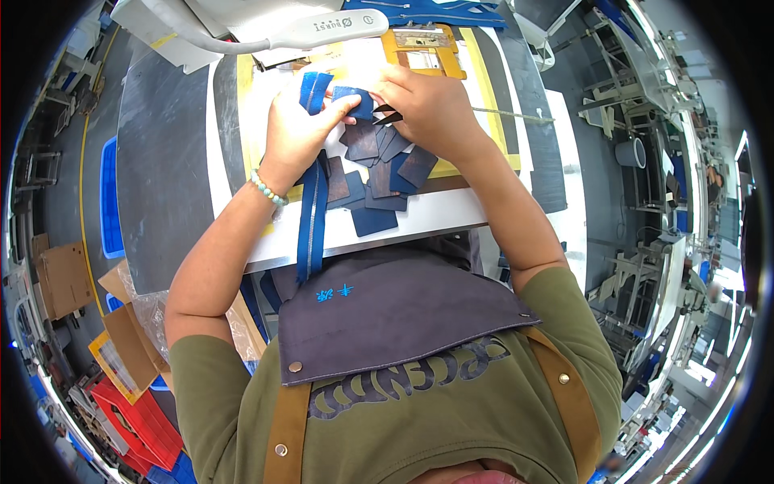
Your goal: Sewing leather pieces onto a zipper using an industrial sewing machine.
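Note:
My left hand [294, 129] pinches a small dark blue fabric patch [355, 102] between thumb and fingers. A blue zipper tape [312, 222] with silvery teeth runs up under that hand, shows again above it, and hangs over the table's front edge. In my right hand [431, 105] is a black tool with two pointed prongs [388, 114], spread apart beside the patch; its kind is not clear. Below both hands lies a loose pile of square blue and brownish patches [383, 173].
Behind my hands stands a machine with a pale control bar [329, 29] and a yellow frame [451, 50]. More blue zippers [435, 14] lie at the back of the table. Blue bins [111, 198], cardboard boxes [63, 278] and a red crate [137, 423] stand on the floor at left.

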`<state>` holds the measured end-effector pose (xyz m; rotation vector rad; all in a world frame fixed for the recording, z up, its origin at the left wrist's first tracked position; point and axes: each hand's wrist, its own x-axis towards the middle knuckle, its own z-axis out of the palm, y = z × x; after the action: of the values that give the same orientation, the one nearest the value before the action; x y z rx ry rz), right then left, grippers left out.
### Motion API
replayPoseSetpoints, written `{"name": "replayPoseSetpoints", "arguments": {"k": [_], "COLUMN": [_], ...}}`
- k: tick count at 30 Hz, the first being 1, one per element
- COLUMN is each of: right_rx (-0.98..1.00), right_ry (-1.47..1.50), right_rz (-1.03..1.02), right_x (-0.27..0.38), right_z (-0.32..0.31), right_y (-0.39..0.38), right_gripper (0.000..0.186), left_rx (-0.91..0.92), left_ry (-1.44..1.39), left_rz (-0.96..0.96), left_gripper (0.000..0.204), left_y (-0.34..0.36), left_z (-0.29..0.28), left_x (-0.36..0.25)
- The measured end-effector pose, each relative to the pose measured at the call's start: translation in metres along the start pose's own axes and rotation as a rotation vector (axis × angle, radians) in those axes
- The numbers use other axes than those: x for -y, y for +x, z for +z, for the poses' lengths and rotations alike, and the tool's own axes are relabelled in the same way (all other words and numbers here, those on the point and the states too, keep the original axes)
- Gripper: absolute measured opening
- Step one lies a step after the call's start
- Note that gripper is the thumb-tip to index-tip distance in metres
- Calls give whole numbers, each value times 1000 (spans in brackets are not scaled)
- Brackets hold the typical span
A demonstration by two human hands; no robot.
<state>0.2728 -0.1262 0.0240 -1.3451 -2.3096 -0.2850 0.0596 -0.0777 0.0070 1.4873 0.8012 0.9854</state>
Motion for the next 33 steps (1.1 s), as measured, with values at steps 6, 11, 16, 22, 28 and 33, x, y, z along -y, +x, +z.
{"name": "replayPoseSetpoints", "arguments": {"k": [6,11,16,22,28,33], "right_rx": [-65,-131,-75,-34,-137,-286], "right_ry": [3,50,39,-37,10,-6], "right_rz": [46,47,-5,-54,91,405], "right_x": [-1,-4,-2,4,-5,-33], "right_z": [0,3,6,0,-2,-20], "right_y": [0,-1,-2,1,0,2], "right_gripper": [34,37,35,33,30,16], "left_rx": [-7,-8,0,9,7,7], "left_ry": [-88,-20,4,24,6,77], "left_rz": [-82,-32,-12,-5,47,81], "left_gripper": [26,30,34,36,37,37], "left_y": [0,1,0,-1,0,-1], "left_z": [-1,-1,-1,2,3,1], "left_x": [2,2,2,1,3,-1]}}
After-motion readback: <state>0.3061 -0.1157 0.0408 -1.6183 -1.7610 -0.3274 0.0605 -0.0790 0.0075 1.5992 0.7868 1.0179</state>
